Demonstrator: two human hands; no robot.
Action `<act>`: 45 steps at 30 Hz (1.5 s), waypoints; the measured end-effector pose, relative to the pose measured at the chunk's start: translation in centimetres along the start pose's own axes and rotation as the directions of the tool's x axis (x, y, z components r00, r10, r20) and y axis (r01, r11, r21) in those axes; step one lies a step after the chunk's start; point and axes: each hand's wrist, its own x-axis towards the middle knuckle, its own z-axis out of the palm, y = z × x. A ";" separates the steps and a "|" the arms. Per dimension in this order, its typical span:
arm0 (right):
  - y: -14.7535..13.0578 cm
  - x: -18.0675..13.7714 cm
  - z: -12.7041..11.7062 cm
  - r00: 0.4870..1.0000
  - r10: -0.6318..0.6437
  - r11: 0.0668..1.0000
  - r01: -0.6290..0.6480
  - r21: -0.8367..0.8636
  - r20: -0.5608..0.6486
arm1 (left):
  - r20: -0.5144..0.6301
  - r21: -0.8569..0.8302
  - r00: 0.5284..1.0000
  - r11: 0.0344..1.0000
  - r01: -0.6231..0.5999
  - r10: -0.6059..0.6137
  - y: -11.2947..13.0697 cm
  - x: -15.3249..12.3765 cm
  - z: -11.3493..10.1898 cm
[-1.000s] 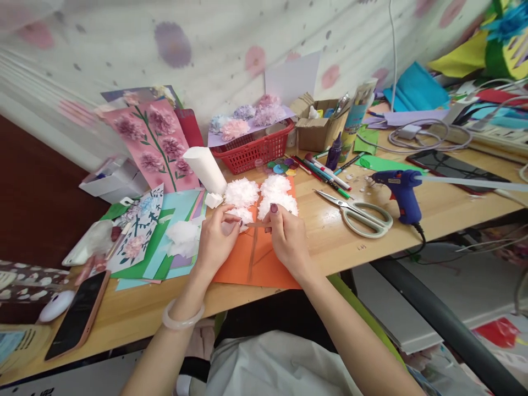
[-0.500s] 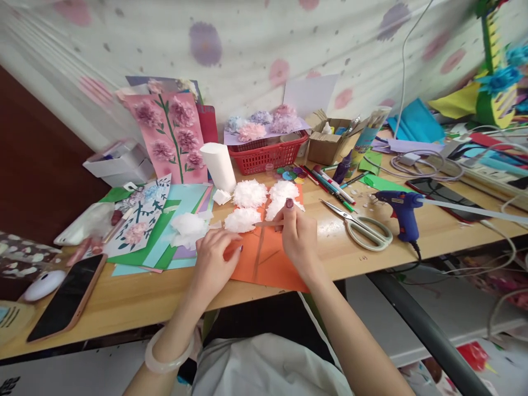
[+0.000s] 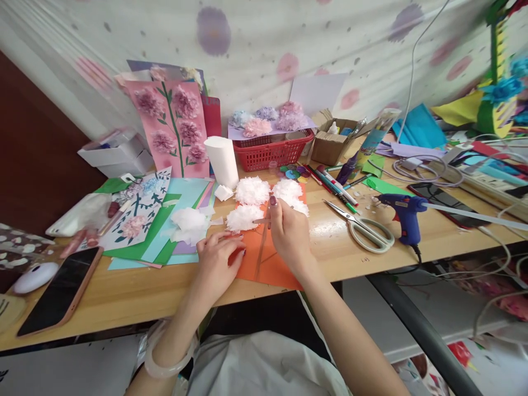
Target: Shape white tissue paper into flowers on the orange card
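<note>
An orange card (image 3: 270, 263) lies at the table's front edge, with a thin brown stem drawn or glued down its middle. Three white tissue flowers (image 3: 251, 190) sit at its top. My right hand (image 3: 289, 234) is closed in a pinch on a thin brown paper strip (image 3: 260, 220) that lies across the stem beside the lower white flower. My left hand (image 3: 216, 258) rests flat on the left edge of the orange card, fingers stretched out, holding nothing. A loose white tissue puff (image 3: 187, 224) lies to its left on blue paper.
Scissors (image 3: 363, 226) and a blue glue gun (image 3: 404, 215) lie right of the card. Markers (image 3: 332, 187), a red basket (image 3: 268, 153), a cardboard box (image 3: 332, 146) and a white paper roll (image 3: 223, 162) stand behind. A black phone (image 3: 58, 291) and a white mouse (image 3: 35, 276) lie at the left.
My left hand let go of the flower area and dropped down flat onto the card's left edge. My right hand keeps its pinch on the brown strip. The view shifted slightly.
</note>
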 end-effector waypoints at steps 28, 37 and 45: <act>2.7 -4.5 -2.7 0.837 0.547 0.543 -0.327 0.773 -0.029 | 0.221 -0.662 0.946 0.676 0.323 -0.236 3.7 -1.0 0.1; 2.0 -3.1 -3.9 0.789 0.612 0.458 -0.288 0.841 -0.063 | 0.123 -0.607 0.972 0.759 0.234 -0.201 3.8 -1.8 -1.7; 3.4 -1.9 -5.5 0.811 0.522 0.681 -0.211 0.701 -0.264 | -0.177 -0.422 0.922 0.873 0.245 -0.345 -2.5 -3.1 -6.1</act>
